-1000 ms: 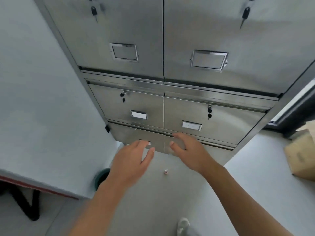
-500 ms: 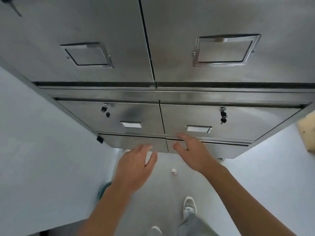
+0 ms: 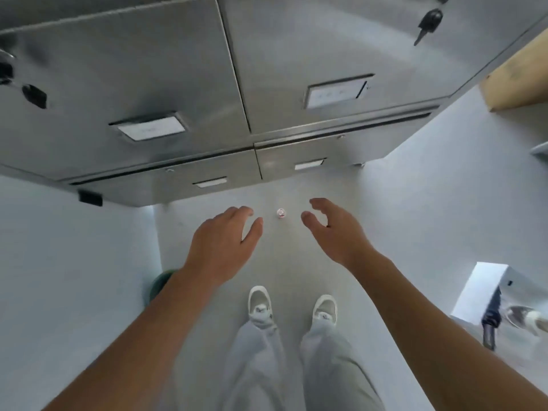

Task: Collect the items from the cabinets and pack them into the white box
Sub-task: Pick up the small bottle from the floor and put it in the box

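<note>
A steel cabinet (image 3: pixel 166 69) with shut drawers fills the top of the head view; its lowest drawers (image 3: pixel 296 157) sit just above the floor. My left hand (image 3: pixel 222 241) and my right hand (image 3: pixel 335 232) hang side by side over the floor in front of those drawers, both with fingers apart and holding nothing. Between them, on the floor, lies a small round white and pink object (image 3: pixel 280 213). A white box (image 3: pixel 480 289) stands on the floor at the right.
A wooden board or cardboard edge (image 3: pixel 516 81) leans at the upper right. A green round item (image 3: pixel 158 284) sits by the white wall at the left. Keys (image 3: pixel 428 23) hang in drawer locks. My shoes (image 3: pixel 261 304) stand below the hands. A dark item lies by the white box.
The view has tilted downward and moved closer to the cabinet. Both hands have dropped away from the lowest drawers and now hang over the floor. My feet and the white box came into view.
</note>
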`<action>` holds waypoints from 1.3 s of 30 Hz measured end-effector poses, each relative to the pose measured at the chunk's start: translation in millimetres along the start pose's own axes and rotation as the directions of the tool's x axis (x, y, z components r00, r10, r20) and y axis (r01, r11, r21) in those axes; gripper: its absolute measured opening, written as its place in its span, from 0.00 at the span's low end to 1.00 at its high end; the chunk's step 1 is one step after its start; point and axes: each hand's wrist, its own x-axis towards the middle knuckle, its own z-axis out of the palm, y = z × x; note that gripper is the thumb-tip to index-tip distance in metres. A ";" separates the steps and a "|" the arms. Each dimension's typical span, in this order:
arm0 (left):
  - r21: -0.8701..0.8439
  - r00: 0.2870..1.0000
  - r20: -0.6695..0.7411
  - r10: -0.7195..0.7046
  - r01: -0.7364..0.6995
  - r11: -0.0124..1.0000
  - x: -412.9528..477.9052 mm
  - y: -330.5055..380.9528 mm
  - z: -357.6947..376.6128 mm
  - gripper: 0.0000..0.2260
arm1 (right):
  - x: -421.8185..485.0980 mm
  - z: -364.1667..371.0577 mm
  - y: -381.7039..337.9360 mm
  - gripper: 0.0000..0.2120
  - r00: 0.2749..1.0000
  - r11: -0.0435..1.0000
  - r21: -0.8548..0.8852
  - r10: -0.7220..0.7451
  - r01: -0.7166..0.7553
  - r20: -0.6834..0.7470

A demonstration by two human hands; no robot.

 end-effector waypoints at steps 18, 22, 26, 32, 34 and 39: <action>0.046 0.999 0.042 -0.001 -0.001 0.999 106.5 -152.6 412.7 0.20 | 160.2 297.5 300.9 0.26 1.000 0.999 -0.053 0.005 -0.005 0.010; 0.112 0.996 -0.004 0.091 -0.090 0.990 160.1 -189.0 470.5 0.21 | 231.3 330.1 335.9 0.26 0.988 0.978 -0.145 -0.151 0.152 0.018; 0.204 0.981 -0.064 0.185 -0.169 0.964 210.5 -219.4 505.6 0.23 | 292.6 351.9 365.8 0.26 0.969 0.964 -0.157 -0.231 0.216 -0.085; 0.275 0.953 -0.135 0.271 -0.227 0.934 238.4 -236.9 517.7 0.24 | 338.0 369.7 384.0 0.28 0.950 0.946 -0.176 -0.292 0.271 -0.110; 0.252 0.960 -0.130 0.247 -0.209 0.945 236.2 -234.8 517.3 0.23 | 339.5 368.0 381.9 0.29 0.956 0.960 -0.137 -0.263 0.246 -0.130; 0.199 0.968 -0.118 0.222 -0.196 0.960 222.0 -222.8 529.7 0.24 | 334.1 376.0 378.7 0.27 0.950 0.972 -0.049 -0.235 0.230 -0.207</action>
